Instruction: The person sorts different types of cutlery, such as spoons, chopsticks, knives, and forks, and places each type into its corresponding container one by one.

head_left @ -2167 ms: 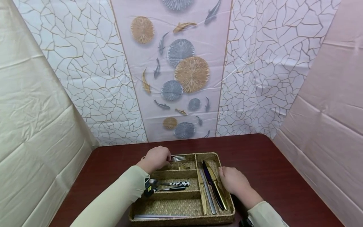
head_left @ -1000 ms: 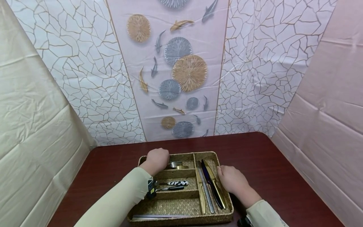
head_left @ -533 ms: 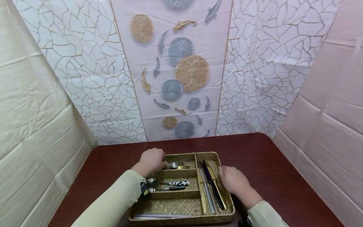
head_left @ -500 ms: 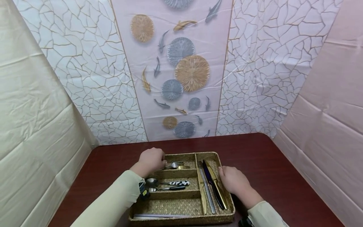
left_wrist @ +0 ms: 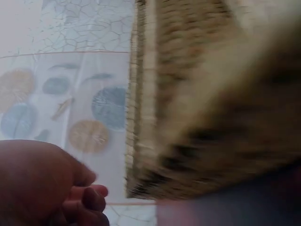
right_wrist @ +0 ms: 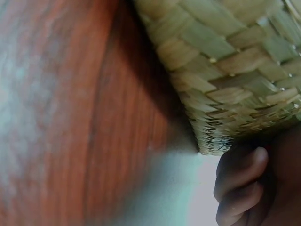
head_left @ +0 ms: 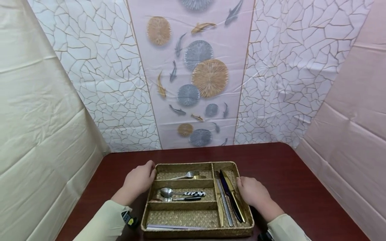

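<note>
A woven divided cutlery tray [head_left: 197, 233] stands on the table. My right hand [head_left: 254, 192] holds its right rim; in the right wrist view its fingers [right_wrist: 240, 188] curl beside the woven wall. My left hand [head_left: 137, 180] is at the tray's far left corner. In the left wrist view, its loosely bent fingers [left_wrist: 89, 200] show a gap from the tray wall. A silver fork [head_left: 187, 175] and a gold fork [head_left: 199, 177] lie in the back compartment. The middle one holds a spoon with a spotted handle [head_left: 194, 193] and a black-handled spoon [head_left: 191, 198].
Several gold, silver and dark knives [head_left: 230, 192] lie lengthwise in the tray's right compartment. Pale chopsticks [head_left: 173, 227] lie along the front compartment's wall. The dark red table [head_left: 277, 167] surrounds the tray, with patterned cloth [head_left: 208, 80] hanging behind and at the sides.
My left hand has moved from over the back compartment out to the tray's left side, uncovering the silver fork lying by the gold one. The right hand has stayed on the right rim.
</note>
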Motion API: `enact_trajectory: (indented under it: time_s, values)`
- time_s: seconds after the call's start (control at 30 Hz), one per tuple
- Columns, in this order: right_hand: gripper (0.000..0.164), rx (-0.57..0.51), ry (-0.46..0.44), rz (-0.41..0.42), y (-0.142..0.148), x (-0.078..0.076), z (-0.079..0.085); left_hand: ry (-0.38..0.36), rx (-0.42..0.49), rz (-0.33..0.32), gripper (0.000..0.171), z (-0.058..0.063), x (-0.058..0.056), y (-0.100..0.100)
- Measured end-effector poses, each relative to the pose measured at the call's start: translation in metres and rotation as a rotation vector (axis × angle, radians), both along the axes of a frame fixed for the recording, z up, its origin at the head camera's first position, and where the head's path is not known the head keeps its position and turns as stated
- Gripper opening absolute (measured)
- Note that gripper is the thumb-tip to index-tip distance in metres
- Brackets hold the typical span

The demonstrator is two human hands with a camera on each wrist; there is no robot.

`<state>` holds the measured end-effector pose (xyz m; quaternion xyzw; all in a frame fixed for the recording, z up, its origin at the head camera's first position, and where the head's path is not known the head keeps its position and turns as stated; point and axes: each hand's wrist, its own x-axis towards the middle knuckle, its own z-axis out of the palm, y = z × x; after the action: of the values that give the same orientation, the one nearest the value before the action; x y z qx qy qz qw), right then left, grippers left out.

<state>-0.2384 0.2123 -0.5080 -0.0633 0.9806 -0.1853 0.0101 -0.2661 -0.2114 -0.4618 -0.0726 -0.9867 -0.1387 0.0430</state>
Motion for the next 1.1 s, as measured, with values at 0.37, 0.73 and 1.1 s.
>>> enact_trajectory:
  time_s: [0.37,0.73,1.1]
  values:
    - [0.056,0.009,-0.022,0.006,0.003,-0.002,0.002,-0.006,0.183,0.053,0.04,-0.03,0.031,0.006]
    - [0.055,-0.005,-0.016,0.014,0.0,-0.004,0.001,0.079,0.309,0.113,0.037,-0.059,0.038,0.008]
    - [0.05,-0.024,-0.022,0.026,0.0,-0.004,0.0,0.087,0.414,0.131,0.037,-0.064,0.041,0.007]
